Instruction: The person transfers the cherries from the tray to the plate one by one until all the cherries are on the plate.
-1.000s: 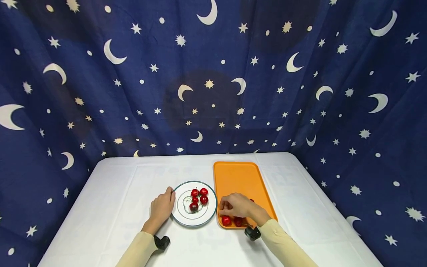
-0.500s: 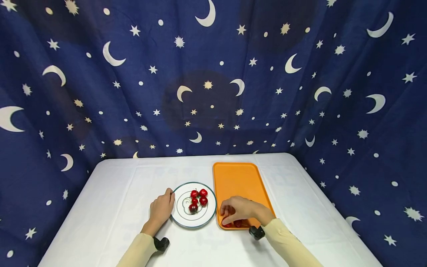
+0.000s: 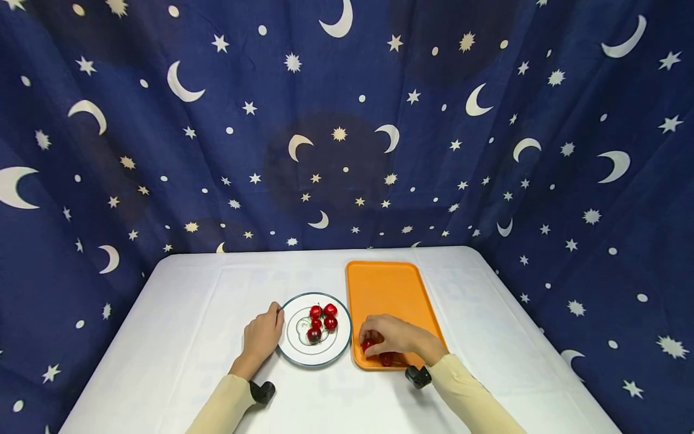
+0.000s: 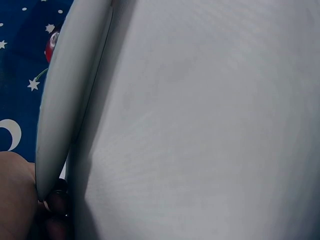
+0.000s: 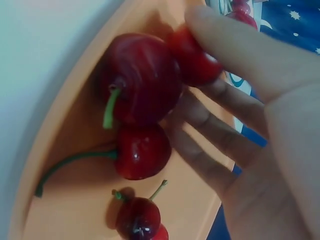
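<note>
My left hand [image 3: 262, 333] grips the left rim of a white plate [image 3: 293, 352] edged in dark green. In the left wrist view the plate [image 4: 75, 75] shows edge-on, thumb over its rim and fingers beneath. Several red cherries [image 3: 330, 323] lie on the plate. Over the near left corner of an orange tray [image 3: 379, 289], my right hand [image 3: 393, 333] pinches a red cherry [image 5: 195, 60] between thumb and fingers. Beside it in the tray lie a large dark cherry [image 5: 150, 75], a cherry with a long green stem [image 5: 142, 150] and smaller cherries [image 5: 138, 217].
The tray stands right beside the plate on a white-covered table [image 3: 206, 301]. A dark blue curtain [image 3: 347, 150] with moons and stars hangs behind and along both sides. Each wrist wears a black camera [image 3: 262, 393].
My right hand has shifted a little right, and its thumb and fingers have come together around a cherry at the tray's near left corner. The left hand stays on the plate rim.
</note>
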`<act>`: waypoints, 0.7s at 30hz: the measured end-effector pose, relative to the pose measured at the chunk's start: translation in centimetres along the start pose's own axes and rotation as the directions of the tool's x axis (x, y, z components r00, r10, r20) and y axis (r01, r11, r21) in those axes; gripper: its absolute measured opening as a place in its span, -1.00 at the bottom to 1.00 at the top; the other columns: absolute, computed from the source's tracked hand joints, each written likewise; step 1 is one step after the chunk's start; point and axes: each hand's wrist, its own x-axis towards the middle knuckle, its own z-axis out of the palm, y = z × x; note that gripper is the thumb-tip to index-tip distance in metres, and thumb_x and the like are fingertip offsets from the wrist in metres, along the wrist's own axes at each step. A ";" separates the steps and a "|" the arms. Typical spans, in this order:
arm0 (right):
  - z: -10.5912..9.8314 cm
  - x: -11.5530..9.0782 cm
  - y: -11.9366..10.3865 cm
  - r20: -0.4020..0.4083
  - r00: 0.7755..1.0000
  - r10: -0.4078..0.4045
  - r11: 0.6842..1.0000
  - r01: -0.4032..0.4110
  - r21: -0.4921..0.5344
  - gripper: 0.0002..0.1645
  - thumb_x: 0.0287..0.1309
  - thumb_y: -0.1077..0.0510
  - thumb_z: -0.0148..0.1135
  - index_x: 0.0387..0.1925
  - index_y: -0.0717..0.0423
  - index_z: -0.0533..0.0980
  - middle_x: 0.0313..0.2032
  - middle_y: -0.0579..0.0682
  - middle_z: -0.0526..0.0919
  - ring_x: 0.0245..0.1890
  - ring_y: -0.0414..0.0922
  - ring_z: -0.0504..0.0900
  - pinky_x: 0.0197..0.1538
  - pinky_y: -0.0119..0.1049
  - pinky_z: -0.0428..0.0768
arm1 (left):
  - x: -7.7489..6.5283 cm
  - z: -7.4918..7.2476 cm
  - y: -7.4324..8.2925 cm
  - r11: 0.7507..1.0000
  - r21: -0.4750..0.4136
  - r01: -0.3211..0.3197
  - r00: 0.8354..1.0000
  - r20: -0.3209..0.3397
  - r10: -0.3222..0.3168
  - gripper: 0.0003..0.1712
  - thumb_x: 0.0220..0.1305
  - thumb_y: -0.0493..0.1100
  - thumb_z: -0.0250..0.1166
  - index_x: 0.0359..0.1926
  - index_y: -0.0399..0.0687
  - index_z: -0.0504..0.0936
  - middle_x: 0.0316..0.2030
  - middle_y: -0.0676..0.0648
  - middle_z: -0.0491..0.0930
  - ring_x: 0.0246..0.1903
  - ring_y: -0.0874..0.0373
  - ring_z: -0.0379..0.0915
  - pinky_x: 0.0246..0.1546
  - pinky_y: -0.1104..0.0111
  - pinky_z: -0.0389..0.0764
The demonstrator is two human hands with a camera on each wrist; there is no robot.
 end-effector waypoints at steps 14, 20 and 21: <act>-0.4 0.8 0.1 -0.132 0.985 -0.109 0.991 0.097 -0.095 -0.77 0.39 0.14 0.29 0.02 0.04 0.67 -0.05 -0.03 0.66 -0.20 -0.21 0.56 -0.03 -0.41 0.59 | 0.3 -0.1 0.0 1.000 -0.005 0.006 1.000 0.006 -0.006 -0.75 0.55 -0.08 0.08 -0.07 -0.16 0.59 -0.47 -0.14 0.70 -0.55 0.03 0.58 -0.50 0.15 0.49; -0.4 1.2 0.0 -0.193 0.971 -0.144 0.985 0.121 -0.124 -0.77 0.43 0.20 0.22 0.02 0.08 0.68 -0.01 0.03 0.68 -0.12 -0.11 0.62 0.03 -0.28 0.66 | 0.1 -0.1 0.0 1.000 -0.010 0.006 1.000 0.009 -0.006 -0.75 0.55 -0.08 0.08 -0.08 -0.14 0.58 -0.50 -0.12 0.69 -0.57 0.06 0.57 -0.52 0.17 0.48; -0.4 1.3 0.0 -0.198 0.970 -0.139 0.985 0.116 -0.124 -0.77 0.43 0.21 0.22 0.02 0.09 0.67 -0.01 0.04 0.68 -0.12 -0.11 0.62 0.02 -0.27 0.67 | 0.1 -0.1 0.0 1.000 -0.013 0.006 1.000 0.010 -0.005 -0.75 0.55 -0.08 0.08 -0.08 -0.14 0.58 -0.50 -0.12 0.69 -0.57 0.06 0.57 -0.52 0.17 0.47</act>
